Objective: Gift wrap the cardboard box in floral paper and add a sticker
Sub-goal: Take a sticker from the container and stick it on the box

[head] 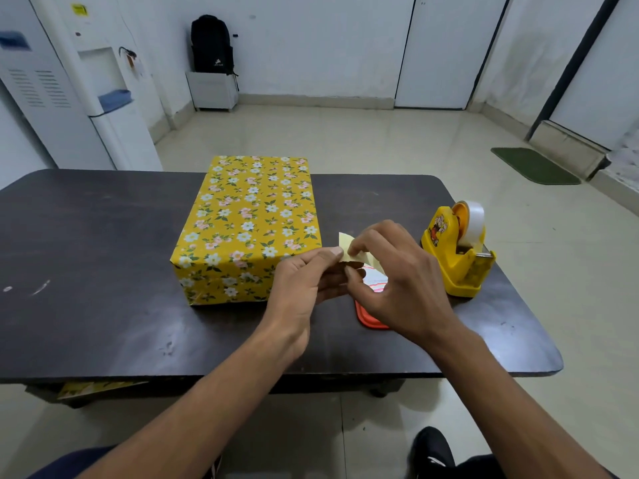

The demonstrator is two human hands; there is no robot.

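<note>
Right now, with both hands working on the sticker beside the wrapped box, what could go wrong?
1. The left hand and right hand pinch the sticker close together while its pale backing curls up; it may fold onto itself or tear.
2. It is held beside the box, not over it; the sticky side could catch fingers or the table first.

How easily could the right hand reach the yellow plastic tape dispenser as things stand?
Probably yes. The yellow plastic tape dispenser stands close beside the right hand, nothing between them. That hand pinches a pale sticker sheet, though, so it would need to release it first.
</note>
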